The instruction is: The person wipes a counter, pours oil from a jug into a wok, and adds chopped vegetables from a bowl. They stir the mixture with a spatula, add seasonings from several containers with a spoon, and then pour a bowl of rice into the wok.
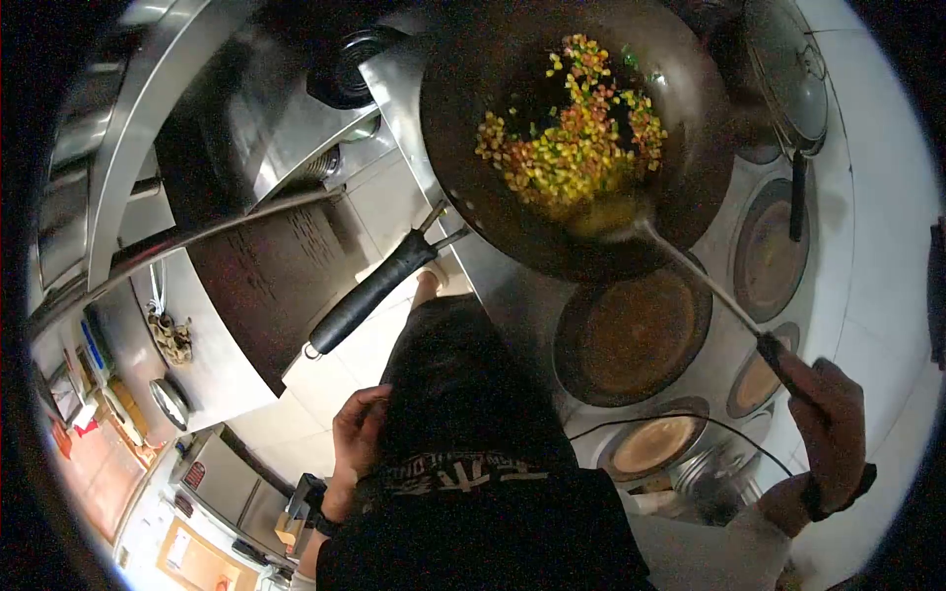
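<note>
My right hand [829,424] is closed around the dark grip of a long-handled ladle [702,280]. Its blurred, rounded head is down in a large dark wok [463,163], against the near side of the food. Diced yellow, reddish and green pieces [572,163] lie loosely heaped in the wok, some trailing up its far side. The wok's black handle [372,295] points down and left, with neither hand on it. My left hand [359,431] hangs beside my black apron [463,414], its fingers loosely curled and nothing visible in them.
Several round burner plates [636,335] cover the stove right of my body. A lidded pan [788,79] stands at the upper right. On the left are a metal counter [222,345] with a small round dish [169,404], and a dark perforated mat [266,266].
</note>
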{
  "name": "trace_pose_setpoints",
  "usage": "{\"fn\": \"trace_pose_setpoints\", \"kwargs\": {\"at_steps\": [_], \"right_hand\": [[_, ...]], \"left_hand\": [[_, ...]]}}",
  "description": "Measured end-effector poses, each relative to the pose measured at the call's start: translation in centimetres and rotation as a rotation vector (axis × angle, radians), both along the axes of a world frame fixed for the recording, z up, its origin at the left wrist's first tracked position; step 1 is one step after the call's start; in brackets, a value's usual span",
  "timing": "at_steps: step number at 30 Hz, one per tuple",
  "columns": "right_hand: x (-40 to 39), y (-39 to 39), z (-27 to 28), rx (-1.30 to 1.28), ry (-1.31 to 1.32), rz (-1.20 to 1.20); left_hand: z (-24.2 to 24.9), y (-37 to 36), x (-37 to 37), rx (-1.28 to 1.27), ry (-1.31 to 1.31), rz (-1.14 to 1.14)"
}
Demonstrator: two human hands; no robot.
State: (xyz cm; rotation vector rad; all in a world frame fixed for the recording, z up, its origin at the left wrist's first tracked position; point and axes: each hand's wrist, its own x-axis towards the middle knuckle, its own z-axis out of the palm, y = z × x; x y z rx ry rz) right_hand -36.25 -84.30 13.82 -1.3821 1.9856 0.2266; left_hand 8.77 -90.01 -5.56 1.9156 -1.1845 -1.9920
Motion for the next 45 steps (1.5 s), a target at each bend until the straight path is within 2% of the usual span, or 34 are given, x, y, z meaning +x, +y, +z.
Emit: {"fn": "trace_pose_setpoints", "kwargs": {"at_steps": [1,3,4,6,7,10,12,14,15,16,18,22,28,30,34,36,39,45], "right_hand": [[-0.1,-0.3,-0.8,0.007,-0.002,-0.002],[-0.3,-1.0,-3.4,-0.194,-0.113,-0.137],[-1.2,0.0,-4.4,-0.197,-0.113,-0.137],[-3.7,2.2,-6.0,-0.31,0.001,-0.573],[-2.3,-0.6,-3.5,-0.125,0.001,-0.699],[-5.1,0.6,-2.6,-0.052,0.066,-0.565],[-4.2,-0.1,-2.3,0.035,0.114,-0.601],[-4.2,-1.7,-3.1,0.103,-0.134,-0.89],[-4.4,-1.3,-5.0,0.051,-0.176,-1.01],[-4.6,-0.8,-5.7,0.035,-0.361,-0.96],[-5.2,0.8,-10.7,-0.131,-0.678,-1.106],[-1.6,-2.9,-14.4,-0.2,-0.829,-1.01],[-1.2,-2.5,-15.5,-0.199,-0.941,-1.003],[-1.8,-0.6,-15.9,-0.395,-0.88,-1.008],[-2.6,2.0,-13.7,-0.466,-0.758,-1.023],[-3.2,2.5,-11.9,-0.358,-0.797,-0.876],[-3.3,2.3,-10.2,-0.262,-0.871,-0.824],[-3.1,3.9,-9.5,-0.29,-0.834,-0.8]], "left_hand": [[-0.3,0.0,0.1,-0.024,0.003,-0.023],[-0.3,0.0,-0.1,-0.051,0.006,-0.047],[0.0,-0.1,-0.4,-0.025,0.001,-0.04],[0.1,0.0,-0.4,0.0,-0.004,-0.029],[-0.2,0.3,-0.1,0.006,-0.001,-0.012],[-1.1,0.3,0.2,0.014,0.011,-0.009],[-1.4,0.2,0.2,0.014,0.018,-0.019],[-1.4,-0.1,-0.2,0.024,0.009,-0.031],[-1.5,-0.2,-0.3,0.025,0.01,-0.026],[-1.5,-0.3,-0.3,0.029,0.013,-0.012],[-1.4,-0.4,-0.3,0.027,0.013,0.007],[-1.0,-0.6,-0.1,0.028,-0.03,0.032],[-1.2,-0.5,-0.1,0.045,-0.014,0.064],[-1.4,-0.3,0.1,0.055,-0.009,0.072],[-1.5,-0.5,-0.2,0.025,-0.007,0.038],[-1.5,-0.6,-0.4,0.021,-0.01,0.014],[-1.4,-0.6,-0.6,0.013,0.022,0.027],[-1.1,-0.7,-0.9,-0.02,0.044,0.018]]}}
